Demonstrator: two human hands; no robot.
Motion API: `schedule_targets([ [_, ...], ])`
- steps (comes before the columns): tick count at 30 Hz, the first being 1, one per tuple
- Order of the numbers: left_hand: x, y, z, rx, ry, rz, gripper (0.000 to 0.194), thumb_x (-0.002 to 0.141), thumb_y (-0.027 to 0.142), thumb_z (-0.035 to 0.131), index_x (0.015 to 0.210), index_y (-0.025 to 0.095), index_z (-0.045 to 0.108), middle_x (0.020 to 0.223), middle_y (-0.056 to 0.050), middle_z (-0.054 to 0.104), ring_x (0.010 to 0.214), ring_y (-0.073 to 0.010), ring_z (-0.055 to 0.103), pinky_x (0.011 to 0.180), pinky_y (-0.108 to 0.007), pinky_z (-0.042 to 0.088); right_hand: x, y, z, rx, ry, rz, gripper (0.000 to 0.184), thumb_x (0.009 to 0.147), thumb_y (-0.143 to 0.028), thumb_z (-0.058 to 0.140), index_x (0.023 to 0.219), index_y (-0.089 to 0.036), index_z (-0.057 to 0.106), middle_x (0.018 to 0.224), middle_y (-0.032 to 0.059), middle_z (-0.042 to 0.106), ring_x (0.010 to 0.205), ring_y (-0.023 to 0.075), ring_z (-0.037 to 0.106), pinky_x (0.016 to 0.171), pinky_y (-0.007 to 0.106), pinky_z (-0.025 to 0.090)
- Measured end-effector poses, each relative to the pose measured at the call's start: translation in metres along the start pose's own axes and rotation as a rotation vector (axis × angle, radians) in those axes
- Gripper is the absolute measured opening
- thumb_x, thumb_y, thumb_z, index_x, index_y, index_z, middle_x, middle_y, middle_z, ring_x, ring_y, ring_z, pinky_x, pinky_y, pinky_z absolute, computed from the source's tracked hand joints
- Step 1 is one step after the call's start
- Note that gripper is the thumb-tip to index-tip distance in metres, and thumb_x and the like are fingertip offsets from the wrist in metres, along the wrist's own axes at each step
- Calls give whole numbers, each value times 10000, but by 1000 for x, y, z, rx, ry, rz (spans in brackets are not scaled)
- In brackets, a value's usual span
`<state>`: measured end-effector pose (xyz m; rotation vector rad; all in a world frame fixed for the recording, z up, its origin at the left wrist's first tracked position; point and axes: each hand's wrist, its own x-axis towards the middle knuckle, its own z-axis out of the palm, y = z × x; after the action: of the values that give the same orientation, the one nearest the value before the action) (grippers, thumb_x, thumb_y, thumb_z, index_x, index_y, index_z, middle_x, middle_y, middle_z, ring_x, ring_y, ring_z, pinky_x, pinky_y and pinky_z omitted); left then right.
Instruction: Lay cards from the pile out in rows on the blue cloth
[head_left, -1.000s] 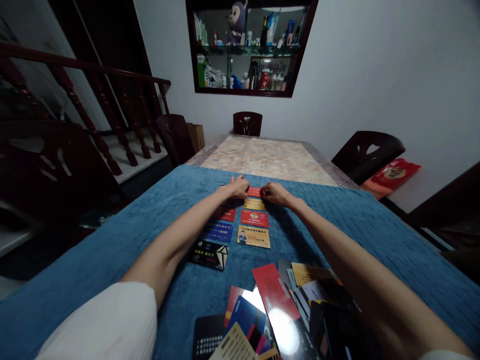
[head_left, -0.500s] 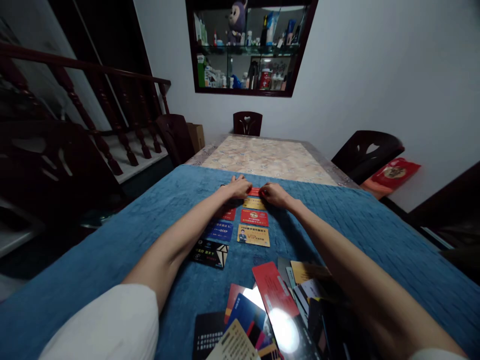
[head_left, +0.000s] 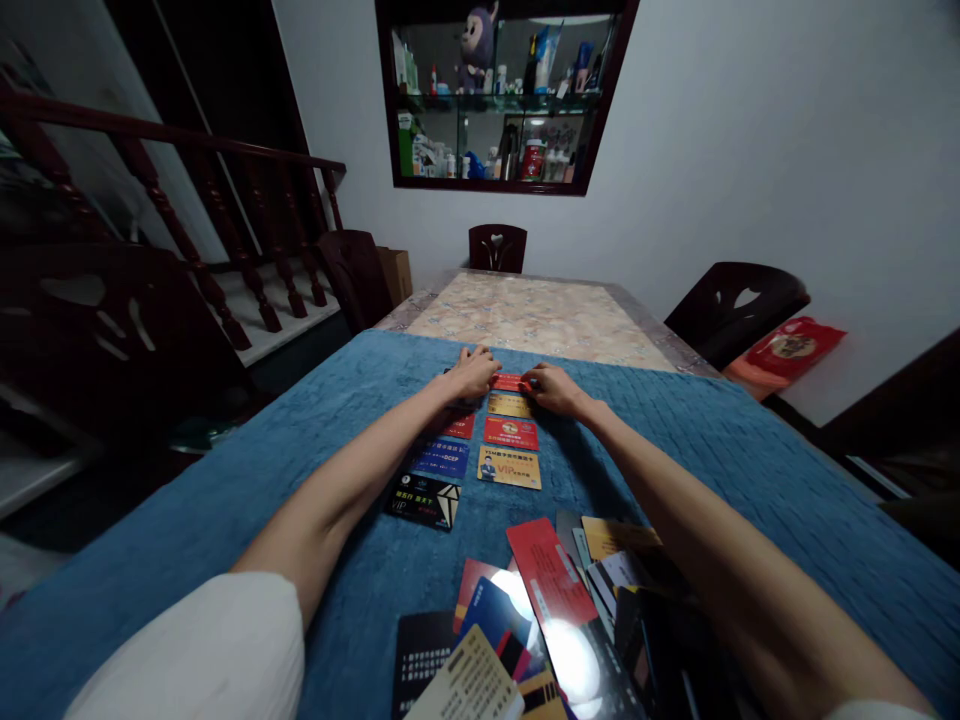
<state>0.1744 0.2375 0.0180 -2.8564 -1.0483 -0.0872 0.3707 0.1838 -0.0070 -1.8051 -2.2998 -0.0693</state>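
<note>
A red card (head_left: 509, 382) lies at the far end of the right column of cards on a blue cloth (head_left: 330, 420). My left hand (head_left: 474, 373) has its fingers bent down at the card's left edge. At the right edge, my right hand (head_left: 553, 388) pinches the card. Nearer me in that column are a gold card (head_left: 511, 405), a red card with a round emblem (head_left: 511, 433) and a gold VIP card (head_left: 509, 468). The left column, partly behind my left arm, shows a red card (head_left: 459, 426), a blue card (head_left: 439, 458) and a black card (head_left: 424, 501).
A loose pile of overlapping cards, with a long red one (head_left: 551, 560) on it, lies close in front of me, partly under my right forearm. Past the cloth, the patterned tabletop (head_left: 525, 305) continues. Dark chairs (head_left: 498, 247) stand around the table.
My left hand has shifted slightly left, and more of the far red card shows between my hands. My right hand stays at its right edge. The view has moved slightly.
</note>
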Motion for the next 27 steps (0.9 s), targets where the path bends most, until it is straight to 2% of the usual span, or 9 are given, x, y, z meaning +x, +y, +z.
schedule_targets([
  [9,-41,16,-8,-3,181,57,371,821,92,501,1171,147,612,1228,-161,580,1330,-333,300,1007,-515,283,-32,-14,-20,27,81,-33,297,867,-149,555,1136,-166,681,1117,119,630,1002,211,589,844,270,423],
  [16,-89,43,-22,1,217,88,332,853,116,484,1157,145,612,1233,-152,587,1315,-321,326,1001,-504,282,-71,-40,-35,29,93,-99,251,868,-113,512,1029,-172,696,991,87,664,922,203,562,791,271,386],
  [27,-170,72,-24,-90,239,134,312,880,124,506,1167,168,621,1202,-131,608,1300,-320,356,1040,-526,270,-138,-86,-44,149,155,-301,230,896,-158,478,923,-174,705,932,100,672,853,216,501,728,319,382],
])
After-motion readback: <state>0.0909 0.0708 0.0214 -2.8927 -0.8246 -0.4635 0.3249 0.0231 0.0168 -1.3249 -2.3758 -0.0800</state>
